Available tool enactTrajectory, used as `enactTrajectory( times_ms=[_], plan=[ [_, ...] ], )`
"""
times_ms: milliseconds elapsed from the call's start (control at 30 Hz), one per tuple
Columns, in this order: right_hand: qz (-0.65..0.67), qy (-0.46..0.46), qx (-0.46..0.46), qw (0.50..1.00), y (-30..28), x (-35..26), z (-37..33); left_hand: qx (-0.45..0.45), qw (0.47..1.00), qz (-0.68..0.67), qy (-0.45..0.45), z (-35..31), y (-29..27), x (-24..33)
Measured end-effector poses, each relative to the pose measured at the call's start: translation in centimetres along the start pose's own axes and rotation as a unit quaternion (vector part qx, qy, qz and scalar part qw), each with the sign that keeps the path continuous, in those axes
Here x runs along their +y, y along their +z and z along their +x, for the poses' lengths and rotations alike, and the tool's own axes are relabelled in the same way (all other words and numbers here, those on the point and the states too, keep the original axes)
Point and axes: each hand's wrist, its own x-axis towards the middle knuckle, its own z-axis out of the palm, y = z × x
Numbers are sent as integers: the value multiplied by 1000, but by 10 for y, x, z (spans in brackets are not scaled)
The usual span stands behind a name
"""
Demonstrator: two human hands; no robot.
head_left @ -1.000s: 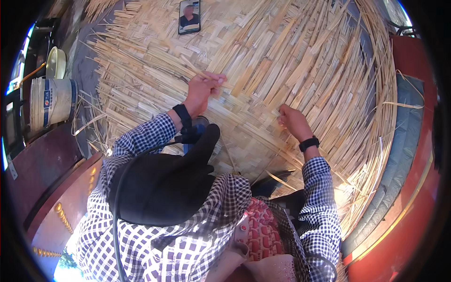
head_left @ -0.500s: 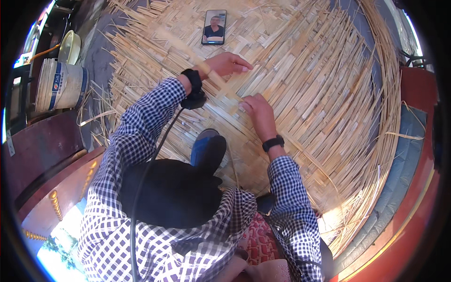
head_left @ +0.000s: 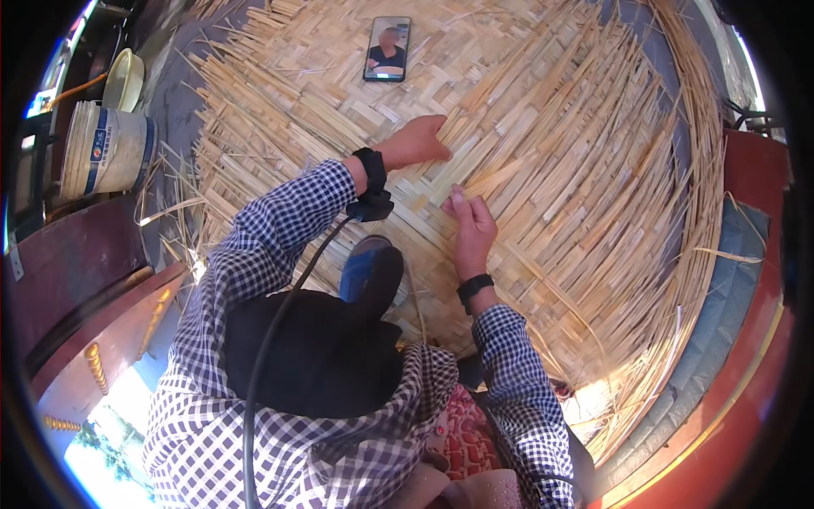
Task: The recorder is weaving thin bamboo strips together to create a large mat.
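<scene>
A large woven bamboo mat (head_left: 543, 144) of pale flat strips spreads across the floor in front of me. My left hand (head_left: 417, 141) lies flat on the weave, fingers together and pointing right, with a black band and a cabled device on its wrist. Just below it, my right hand (head_left: 471, 227) has its thumb and fingers pinched on a loose bamboo strip (head_left: 496, 178) that runs up to the right. It wears a black wristband too. Both sleeves are blue-and-white check.
A phone (head_left: 387, 48) with a lit screen lies on the mat's far part. A white bucket (head_left: 102, 148) and a yellow basin (head_left: 124, 78) stand at the left. My blue shoe (head_left: 366, 273) rests on the mat. Loose strip ends fan out toward a red edge (head_left: 750, 254) on the right.
The view has shifted, so the mat and phone sit lower in the picture. My right hand has moved left, close under my left hand, and has closed on a strip.
</scene>
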Motion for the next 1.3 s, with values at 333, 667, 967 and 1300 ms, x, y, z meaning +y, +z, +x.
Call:
enactTrajectory(
  times_ms=[333,667,967,1300],
  plan=[
    [-312,-202,-104,923,-8,12,50,-108,898,-424,-35,-34,-24,-4],
    [-502,-231,81,829,-149,-15,5,256,851,-450,-84,-71,-84,-57],
    [-536,-14,-166,827,-202,-30,-22,503,780,-368,-60,-96,-198,-120],
    [-463,-103,-100,875,-194,2,-4,158,929,-332,-47,-115,-426,-208]
  ],
)
